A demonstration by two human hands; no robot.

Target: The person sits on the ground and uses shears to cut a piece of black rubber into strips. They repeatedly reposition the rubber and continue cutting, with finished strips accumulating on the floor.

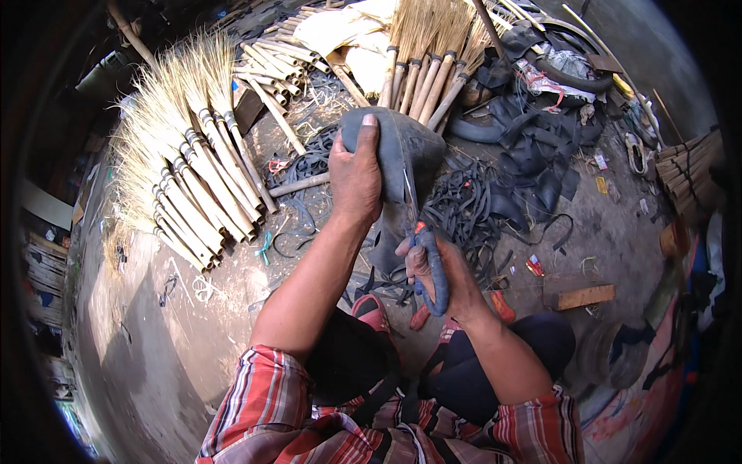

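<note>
1. Rubber sheet (396,145), dark grey and curved, is up in front of us, above the floor (154,340) and beyond our knees.
2. Our left hand (355,182) has it by the left side: thumb laid flat on the near face, pointing away from us, the other fingers mostly hidden, the hand clamped on the rubber.
3. Our right hand (452,278) is closed round a pair of scissors (437,272), its handles wrapped in blue-grey, a bit of orange-red near the pivot. Fingertips curl in at the handles' left.
4. Blades point away from us and meet the sheet's lower part; we cannot tell how far they are parted.
5. Beyond the right hand we note a tangle of black rubber strips (464,193), with wider rubber scraps (533,147) farther right.
6. To our left, straw brooms (205,166) lie fanned out, bristles away; more brooms (437,77) lie at the far side, beside bamboo poles (282,62).
7. Right of our knees, a wooden block (585,297) rests on the floor.
</note>
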